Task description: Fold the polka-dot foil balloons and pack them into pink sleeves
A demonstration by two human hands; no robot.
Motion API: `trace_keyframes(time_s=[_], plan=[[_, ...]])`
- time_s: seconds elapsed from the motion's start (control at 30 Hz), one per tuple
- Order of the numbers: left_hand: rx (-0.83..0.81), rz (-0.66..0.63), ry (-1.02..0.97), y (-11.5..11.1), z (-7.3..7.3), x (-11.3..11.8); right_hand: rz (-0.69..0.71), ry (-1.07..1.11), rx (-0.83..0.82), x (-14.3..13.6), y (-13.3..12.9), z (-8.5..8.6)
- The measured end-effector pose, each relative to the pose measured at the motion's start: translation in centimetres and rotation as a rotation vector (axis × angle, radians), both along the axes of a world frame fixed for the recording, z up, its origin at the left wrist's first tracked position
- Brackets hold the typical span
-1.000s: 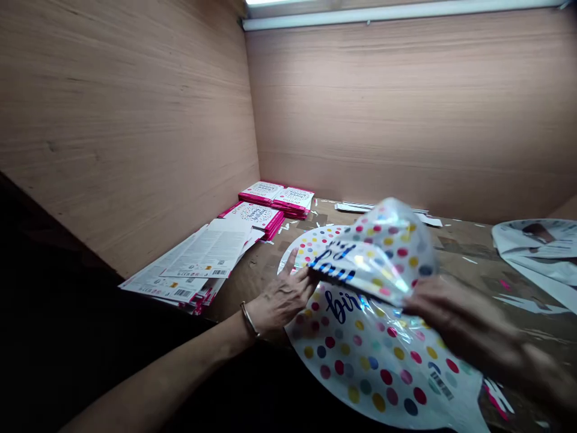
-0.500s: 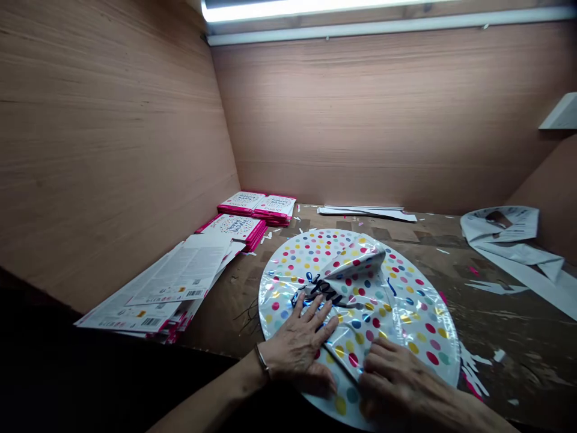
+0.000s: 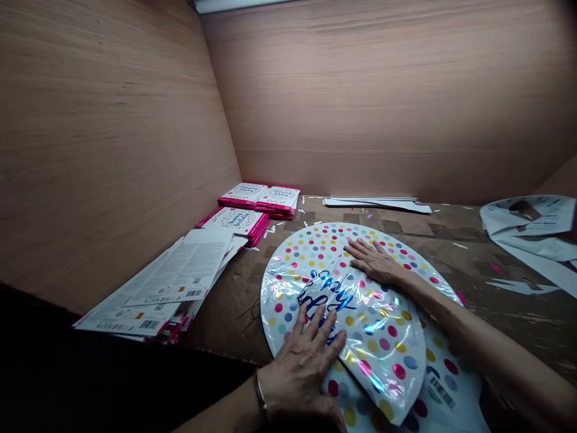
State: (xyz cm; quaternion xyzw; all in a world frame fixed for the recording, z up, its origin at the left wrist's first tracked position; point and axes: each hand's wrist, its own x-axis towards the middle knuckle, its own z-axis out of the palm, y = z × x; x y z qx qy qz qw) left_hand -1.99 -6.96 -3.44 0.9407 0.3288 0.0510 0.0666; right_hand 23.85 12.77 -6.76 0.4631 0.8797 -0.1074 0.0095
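A flat, round white foil balloon [image 3: 311, 252] with coloured dots and shiny blue lettering lies in front of me. Its right part is folded over the rest, and a barcode [image 3: 440, 391] shows on the layer at the lower right. My left hand [image 3: 311, 355], wearing a thin bracelet at the wrist, presses on the lower left with its fingers spread. Across the upper middle, my right hand [image 3: 376, 261] lies flat on the foil, fingers stretched out. Neither hand grips anything.
Stacks of pink-edged printed packs [image 3: 234, 222] stand against the left wall, with loose printed cards [image 3: 166, 282] fanned before them. White strips [image 3: 378, 204] lie at the back. A crumpled white band [image 3: 532, 225] sits at the right. Paper scraps [image 3: 523, 285] litter the brown table.
My right hand has let go of the lower edge and moved up onto the foil, now flat. The crumpled bulge in the middle is smoothed into a fold. My view has tilted down slightly.
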Motion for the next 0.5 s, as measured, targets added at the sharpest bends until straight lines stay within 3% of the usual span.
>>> trace_keyframes(time_s=[0.1,0.2,0.27,0.33,0.4,0.43,0.5], plan=[[0.156,0.02,0.014,-1.7,-0.8,2.8,-0.021,0.013,-0.003,-0.1,-0.4,0.0],[0.45,0.007,-0.028,-3.2,-2.1,5.9,-0.034,0.041,-0.009,-0.2,-0.6,-0.2],[0.585,0.025,-0.043,-3.7,-2.8,7.0,-0.038,0.069,-0.013,-0.2,-0.8,-0.4],[0.613,0.031,-0.066,-3.7,-3.1,7.3,-0.046,0.106,-0.013,-0.2,-0.9,-0.5],[0.493,0.082,-0.211,-3.1,-2.9,7.0,-0.053,0.152,-0.014,-0.1,-0.9,-0.4],[0.352,0.171,-0.337,-2.6,-2.6,6.6,-0.06,0.181,-0.012,0.1,-0.7,-0.1],[-0.102,0.545,-0.711,-1.0,-1.7,5.8,-0.095,0.25,0.01,0.7,-0.1,0.9]])
